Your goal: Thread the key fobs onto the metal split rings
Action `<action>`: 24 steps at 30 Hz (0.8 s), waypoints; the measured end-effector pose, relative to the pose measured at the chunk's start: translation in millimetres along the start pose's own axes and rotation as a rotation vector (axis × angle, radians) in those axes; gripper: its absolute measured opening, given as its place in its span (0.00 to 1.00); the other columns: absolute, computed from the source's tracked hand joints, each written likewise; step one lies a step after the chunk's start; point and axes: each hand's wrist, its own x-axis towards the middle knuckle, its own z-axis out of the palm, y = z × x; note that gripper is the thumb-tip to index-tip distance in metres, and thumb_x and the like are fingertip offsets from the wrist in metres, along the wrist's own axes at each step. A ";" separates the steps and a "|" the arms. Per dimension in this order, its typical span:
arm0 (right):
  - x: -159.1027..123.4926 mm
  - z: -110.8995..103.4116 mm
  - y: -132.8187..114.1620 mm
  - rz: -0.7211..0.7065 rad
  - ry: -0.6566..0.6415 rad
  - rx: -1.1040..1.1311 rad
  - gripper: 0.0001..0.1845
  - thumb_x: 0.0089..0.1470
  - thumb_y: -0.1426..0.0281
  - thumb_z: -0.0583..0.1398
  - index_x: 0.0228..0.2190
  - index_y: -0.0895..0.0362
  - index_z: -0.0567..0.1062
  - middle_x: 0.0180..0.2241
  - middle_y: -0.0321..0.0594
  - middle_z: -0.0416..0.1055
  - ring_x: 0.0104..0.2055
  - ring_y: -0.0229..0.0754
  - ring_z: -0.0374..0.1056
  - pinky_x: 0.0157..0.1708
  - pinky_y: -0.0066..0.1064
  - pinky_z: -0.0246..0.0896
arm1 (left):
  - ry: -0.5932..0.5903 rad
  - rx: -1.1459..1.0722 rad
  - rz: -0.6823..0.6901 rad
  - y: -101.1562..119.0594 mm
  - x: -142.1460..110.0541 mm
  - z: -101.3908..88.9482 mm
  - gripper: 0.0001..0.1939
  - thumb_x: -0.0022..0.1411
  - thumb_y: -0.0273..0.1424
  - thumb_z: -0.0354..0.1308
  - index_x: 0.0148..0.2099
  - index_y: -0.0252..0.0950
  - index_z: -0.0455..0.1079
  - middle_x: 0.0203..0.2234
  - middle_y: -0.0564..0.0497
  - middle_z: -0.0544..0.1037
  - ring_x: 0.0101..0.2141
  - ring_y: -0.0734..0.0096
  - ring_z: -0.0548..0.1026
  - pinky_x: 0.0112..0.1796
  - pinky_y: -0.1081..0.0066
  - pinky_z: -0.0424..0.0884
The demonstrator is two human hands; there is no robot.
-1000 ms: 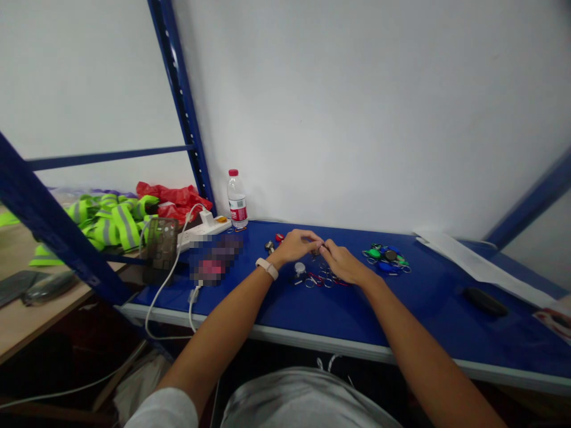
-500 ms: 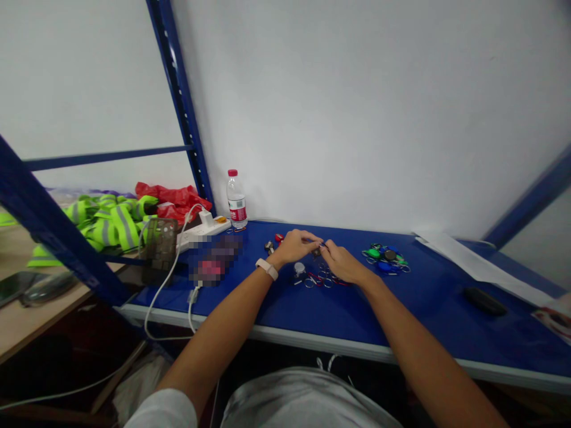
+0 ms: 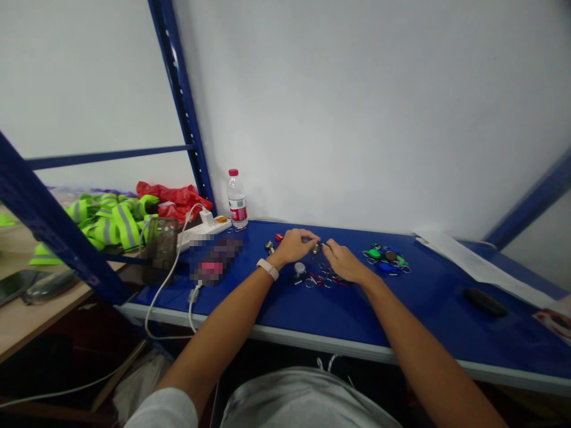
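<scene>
a: what's in the hands right now?

b: the left hand [image 3: 293, 246] is curled with its grip closed, pinching a small dark metal piece [image 3: 316, 248] at the fingertips, just above the tabletop [image 3: 428, 315]. the right hand [image 3: 344, 264] comes in from the right with its fingers bunched, right beside that piece. it's too small to tell whether the right grip is holding it too.

a: and what's under them?

b: a loose scatter of split rings [image 3: 323, 280] with some red thread lies on the blue surface, just below the hands. a round pale tag [image 3: 300, 268] sits at its left end.

a: anything else close by?

b: to the right, a heap of green, blue and black key fobs [image 3: 386, 258]. to the left, a few small metal bits [image 3: 269, 245] and a red piece [image 3: 279, 237], near the left hand. a pale band [image 3: 267, 268] circles the left wrist.

a: and further out?

b: at the far left corner stand a water bottle [image 3: 237, 201] and a white power strip [image 3: 200, 233]. a white cable [image 3: 163, 297] trails toward the near edge. beyond the blue upright, hi-vis vests [image 3: 111, 223] lie beside a red plastic bag [image 3: 173, 199]. on the right are a long paper sheet [image 3: 477, 264] and a black object [image 3: 485, 302].
</scene>
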 end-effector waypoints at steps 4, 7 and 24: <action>-1.1 -4.0 -2.1 0.001 0.062 0.084 0.14 0.63 0.60 0.45 0.29 0.54 0.60 0.24 0.36 0.66 0.26 0.39 0.63 0.27 0.28 0.46 | -0.047 -0.020 -0.018 1.8 -1.0 -1.0 0.13 0.60 0.34 0.56 0.41 0.33 0.77 0.36 0.46 0.80 0.36 0.69 0.77 0.39 0.73 0.72; -2.5 -7.5 -4.9 -0.001 0.114 0.155 0.16 0.62 0.58 0.46 0.30 0.54 0.62 0.22 0.33 0.64 0.25 0.38 0.61 0.26 0.27 0.47 | -0.135 -0.093 -0.043 3.3 -2.4 0.4 0.13 0.59 0.32 0.56 0.44 0.32 0.74 0.35 0.46 0.80 0.33 0.71 0.77 0.35 0.74 0.72; -3.8 -26.0 9.9 -0.026 0.017 0.264 0.16 0.53 0.59 0.56 0.28 0.58 0.75 0.22 0.36 0.69 0.25 0.36 0.61 0.26 0.27 0.53 | -0.168 -0.156 -0.116 -2.8 -2.0 3.3 0.10 0.55 0.29 0.61 0.40 0.30 0.73 0.32 0.45 0.79 0.28 0.73 0.77 0.31 0.75 0.73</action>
